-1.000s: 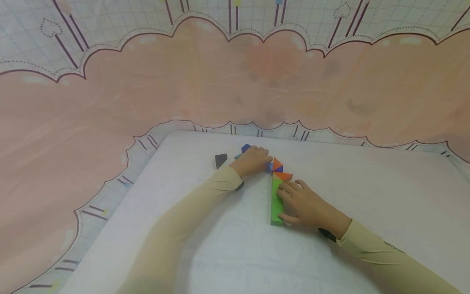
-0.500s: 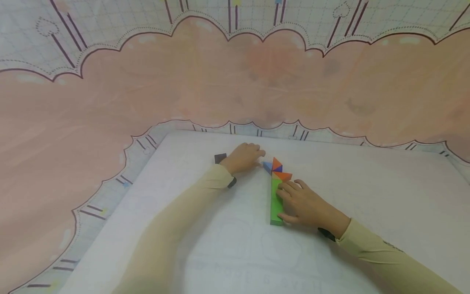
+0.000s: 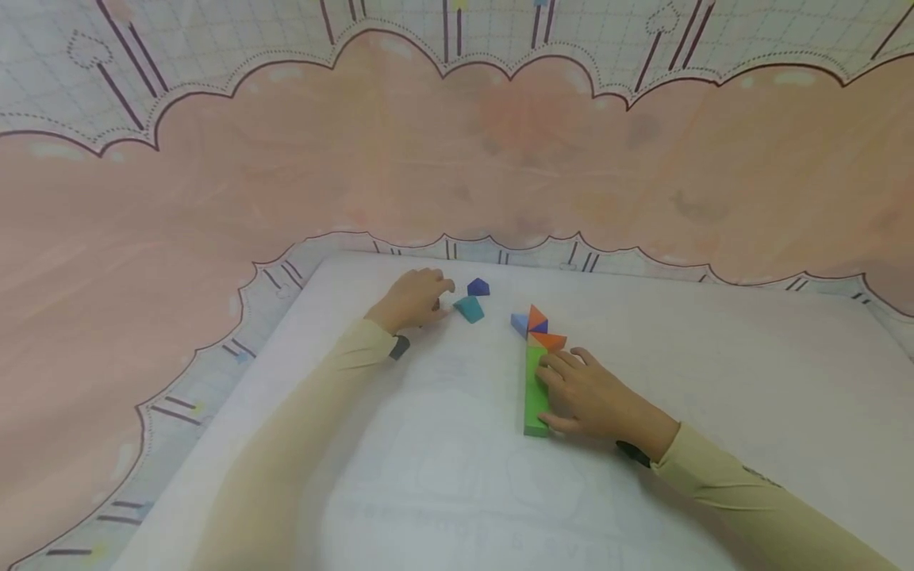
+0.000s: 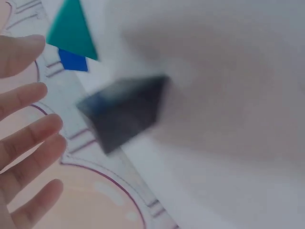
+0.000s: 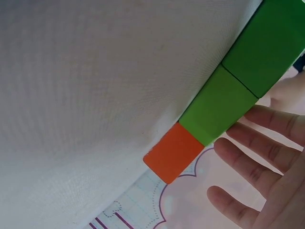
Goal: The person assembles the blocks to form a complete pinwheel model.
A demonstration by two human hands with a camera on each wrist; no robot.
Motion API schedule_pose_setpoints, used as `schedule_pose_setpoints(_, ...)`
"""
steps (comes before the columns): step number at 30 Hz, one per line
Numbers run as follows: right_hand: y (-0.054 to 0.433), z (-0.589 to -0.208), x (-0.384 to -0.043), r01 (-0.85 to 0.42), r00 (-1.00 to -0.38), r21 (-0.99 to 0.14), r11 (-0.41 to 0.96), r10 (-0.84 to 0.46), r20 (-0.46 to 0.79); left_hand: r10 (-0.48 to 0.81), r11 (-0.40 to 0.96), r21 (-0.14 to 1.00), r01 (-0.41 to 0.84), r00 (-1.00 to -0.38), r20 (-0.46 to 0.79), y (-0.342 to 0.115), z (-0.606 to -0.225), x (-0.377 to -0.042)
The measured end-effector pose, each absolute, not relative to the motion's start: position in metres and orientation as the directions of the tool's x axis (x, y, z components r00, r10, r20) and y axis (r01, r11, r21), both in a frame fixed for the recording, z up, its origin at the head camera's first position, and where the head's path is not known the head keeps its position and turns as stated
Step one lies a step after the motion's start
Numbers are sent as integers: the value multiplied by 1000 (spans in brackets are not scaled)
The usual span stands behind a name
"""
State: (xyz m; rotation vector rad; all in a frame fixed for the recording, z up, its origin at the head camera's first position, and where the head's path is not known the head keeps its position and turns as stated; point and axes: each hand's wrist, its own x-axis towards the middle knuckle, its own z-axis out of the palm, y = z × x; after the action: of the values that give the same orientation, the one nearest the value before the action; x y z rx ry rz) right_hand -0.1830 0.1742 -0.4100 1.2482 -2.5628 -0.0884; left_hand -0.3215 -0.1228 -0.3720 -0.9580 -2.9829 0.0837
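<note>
My left hand (image 3: 410,300) is over the far left of the white table, fingers spread and holding nothing. It covers most of a black block (image 4: 126,112), which shows blurred off its fingertips in the left wrist view. Just right of that hand lie a teal block (image 3: 469,308) and a dark blue block (image 3: 478,287). My right hand (image 3: 589,396) rests along the long green piece (image 3: 535,396), fingertips at its side. The right wrist view shows a seam between a dark green block (image 5: 264,45) and a light green block (image 5: 219,105), with an orange block (image 5: 174,152) beyond.
At the green piece's far end, a light blue block (image 3: 520,323), an upper orange triangle (image 3: 537,317) and a small blue triangle (image 3: 540,326) meet around a point. Patterned cloth (image 3: 457,166) rises behind the white tabletop (image 3: 714,381).
My left hand has moved left, away from the light blue block to the black block. The teal and dark blue blocks have come into full view. My right hand stays in place.
</note>
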Motion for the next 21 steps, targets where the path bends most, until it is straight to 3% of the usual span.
schedule_pose_setpoints(13,172,-407,-182,-761,-594,166,627,-776,212,421,893,-161,419,-907,-24,-151,-387,-316)
schedule_pose_setpoints(21,173,-408,-182,-766,-588,159,623,-779,218,459,879,-132,458,-888,-23,-152,-390,-313)
